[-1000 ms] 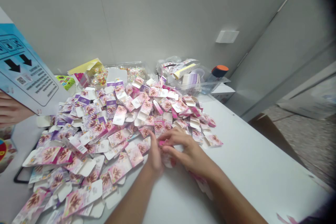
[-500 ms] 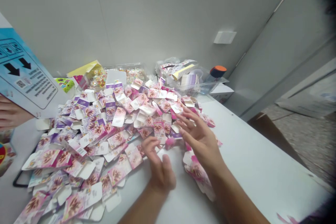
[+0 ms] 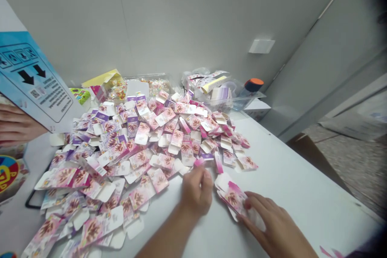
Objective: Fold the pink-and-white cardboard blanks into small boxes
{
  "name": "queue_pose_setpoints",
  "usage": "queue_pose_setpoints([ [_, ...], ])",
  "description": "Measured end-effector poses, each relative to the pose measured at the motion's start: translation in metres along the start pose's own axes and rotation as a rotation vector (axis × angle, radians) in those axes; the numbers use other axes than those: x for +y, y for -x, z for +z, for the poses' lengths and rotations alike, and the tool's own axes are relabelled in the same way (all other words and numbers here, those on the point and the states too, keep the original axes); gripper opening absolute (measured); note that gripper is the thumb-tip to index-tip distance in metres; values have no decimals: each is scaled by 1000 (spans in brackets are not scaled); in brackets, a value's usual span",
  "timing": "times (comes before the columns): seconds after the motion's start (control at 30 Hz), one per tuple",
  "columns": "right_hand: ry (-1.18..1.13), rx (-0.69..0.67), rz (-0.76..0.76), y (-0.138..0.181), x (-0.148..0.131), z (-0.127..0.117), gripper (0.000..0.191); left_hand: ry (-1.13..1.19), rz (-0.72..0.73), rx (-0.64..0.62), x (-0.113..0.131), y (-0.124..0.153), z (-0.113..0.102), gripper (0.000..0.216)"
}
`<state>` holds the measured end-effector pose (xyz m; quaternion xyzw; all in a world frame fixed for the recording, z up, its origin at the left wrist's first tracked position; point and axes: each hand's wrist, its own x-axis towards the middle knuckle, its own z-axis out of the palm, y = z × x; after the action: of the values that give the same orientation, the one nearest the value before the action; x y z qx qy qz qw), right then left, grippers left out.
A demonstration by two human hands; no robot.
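A wide pile of small pink and purple printed cartons [image 3: 145, 137], many with white flaps standing out, covers the table's left and middle. At the pile's near edge, my left hand [image 3: 197, 191] is closed with its fingers curled in. A bright pink carton end shows just beyond its knuckles; whether the fingers hold anything is hidden. To its right, my right hand [image 3: 269, 217] has thumb and fingers around the near end of a small stack of flattened pink cartons [image 3: 232, 198] on the white table.
Clear trays of colourful beads [image 3: 155, 84] and printed papers [image 3: 211, 80] stand along the wall, beside an orange-capped bottle [image 3: 253, 85]. At left, another person's hand [image 3: 18, 125] is by a blue printed board [image 3: 39, 76]. The white table [image 3: 290, 177] ends at the right.
My right hand has come back from the pile's edge and down to the flattened cartons, closing on them. My left hand has moved slightly right and its fingers have curled in.
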<state>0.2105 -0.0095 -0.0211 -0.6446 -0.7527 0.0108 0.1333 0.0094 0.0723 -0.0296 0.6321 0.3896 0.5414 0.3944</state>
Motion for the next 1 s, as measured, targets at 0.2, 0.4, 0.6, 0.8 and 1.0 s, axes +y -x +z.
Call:
queue_pose_setpoints([
  [0.2,56,238,-8,-4,4,-5,31,113,-110,47,8,0,-4,38],
  [0.4,56,78,-37,-13,6,-11,35,298,-191,60,8,-2,-4,43],
  [0.6,-84,290,28,-21,-23,-36,38,460,-218,60,5,-3,-5,47],
  [0.8,-167,142,-346,-69,-87,-44,30,618,-252,67,19,-18,-16,48],
  [1.0,-156,32,-441,-112,-111,-49,26,753,-449,122,17,-37,-27,55],
])
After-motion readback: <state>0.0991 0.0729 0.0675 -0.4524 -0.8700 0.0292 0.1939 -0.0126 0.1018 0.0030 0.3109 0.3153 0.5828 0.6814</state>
